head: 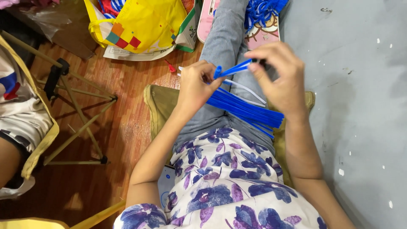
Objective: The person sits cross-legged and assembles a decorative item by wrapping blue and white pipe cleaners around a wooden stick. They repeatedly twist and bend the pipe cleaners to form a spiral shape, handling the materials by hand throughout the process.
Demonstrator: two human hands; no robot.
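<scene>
Strip in hand: a thin blue strip (231,69) is stretched between both hands above the lap, level with the knees, with a small fold or loop at its left end.
Left hand (196,82): closed in a pinch on the folded end of the strip, thumb and forefinger tight, the other fingers curled in.
Right hand (280,76): fingers bent down over the far end, holding it pinched (the tips themselves are hidden behind the knuckles, so I cannot see exactly how).
Doing it well: I would judge the fold wants a firm pinch kept close to the crease, and the strip held taut and flat so it does not twist.
Bundle on lap: a sheaf of blue strips (246,111) lies across the grey trousers (222,38), just under the hands, with a white strip (250,90) on top.
Seat: an olive cushion (159,104) under the legs.
Further off: more blue strips (260,10) heaped near the feet, a yellow bag (144,23) on the wood floor (118,127).
</scene>
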